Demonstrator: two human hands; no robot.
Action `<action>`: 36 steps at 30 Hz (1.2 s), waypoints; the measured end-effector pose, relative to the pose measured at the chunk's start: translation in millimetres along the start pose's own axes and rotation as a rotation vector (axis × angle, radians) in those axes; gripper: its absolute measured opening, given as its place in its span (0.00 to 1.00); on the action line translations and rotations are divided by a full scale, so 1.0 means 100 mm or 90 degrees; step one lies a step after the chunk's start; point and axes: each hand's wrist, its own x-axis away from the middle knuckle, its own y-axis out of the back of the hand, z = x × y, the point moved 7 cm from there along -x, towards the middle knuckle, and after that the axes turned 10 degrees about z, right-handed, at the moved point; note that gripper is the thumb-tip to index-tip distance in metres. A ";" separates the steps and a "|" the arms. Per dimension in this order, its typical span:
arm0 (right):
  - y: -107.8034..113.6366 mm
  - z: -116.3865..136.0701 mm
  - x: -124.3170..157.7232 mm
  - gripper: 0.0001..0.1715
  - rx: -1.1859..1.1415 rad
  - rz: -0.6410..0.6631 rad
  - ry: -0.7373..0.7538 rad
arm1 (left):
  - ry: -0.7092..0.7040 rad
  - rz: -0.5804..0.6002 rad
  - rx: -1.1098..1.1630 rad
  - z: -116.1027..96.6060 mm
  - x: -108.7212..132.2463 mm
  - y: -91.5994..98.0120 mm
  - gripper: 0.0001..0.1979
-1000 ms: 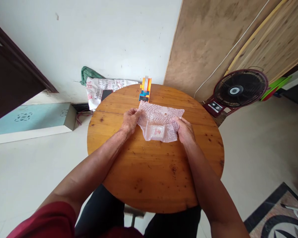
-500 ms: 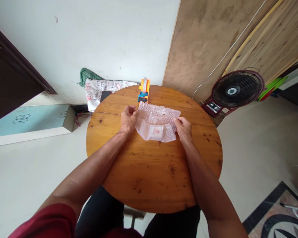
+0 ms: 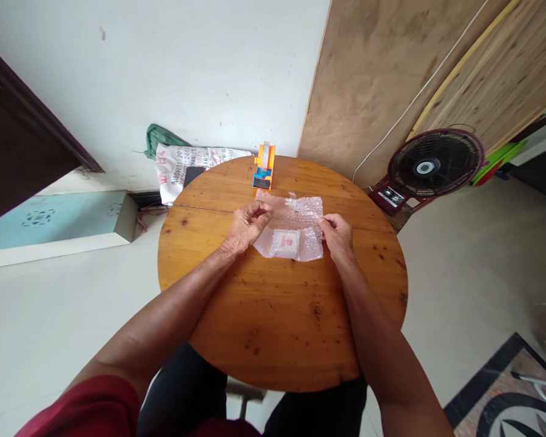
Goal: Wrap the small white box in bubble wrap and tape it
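A sheet of clear pinkish bubble wrap (image 3: 298,213) lies on the round wooden table in front of me. On its near half rests a small pale packet (image 3: 286,243) with red marking, seemingly under a layer of the wrap. My left hand (image 3: 249,224) pinches the wrap at its left side, thumb and fingers together over the sheet. At the right edge, my right hand (image 3: 337,235) grips the wrap between thumb and forefinger. Just beyond the sheet stands an orange and blue tape dispenser (image 3: 264,167) with a roll of clear tape.
The round wooden table (image 3: 273,328) reaches almost to my legs. A white printed sack (image 3: 170,173) and a green bag (image 3: 161,139) lie behind it against the wall. To the right stands a dark red fan (image 3: 425,167).
My left hand has moved right and inward over the bubble wrap, drawing in its left side. The right far corner has come inward too. My right hand has hardly moved.
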 end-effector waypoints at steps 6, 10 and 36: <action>0.02 0.06 0.01 0.13 0.048 -0.001 0.040 | 0.081 0.038 -0.039 0.02 -0.01 0.01 0.12; 0.01 0.08 0.01 0.12 0.073 0.000 0.045 | 0.108 0.113 -0.071 0.03 0.02 -0.08 0.14; 0.02 0.04 -0.03 0.12 0.100 -0.007 0.039 | 0.160 0.853 0.017 -0.39 0.77 -0.75 0.15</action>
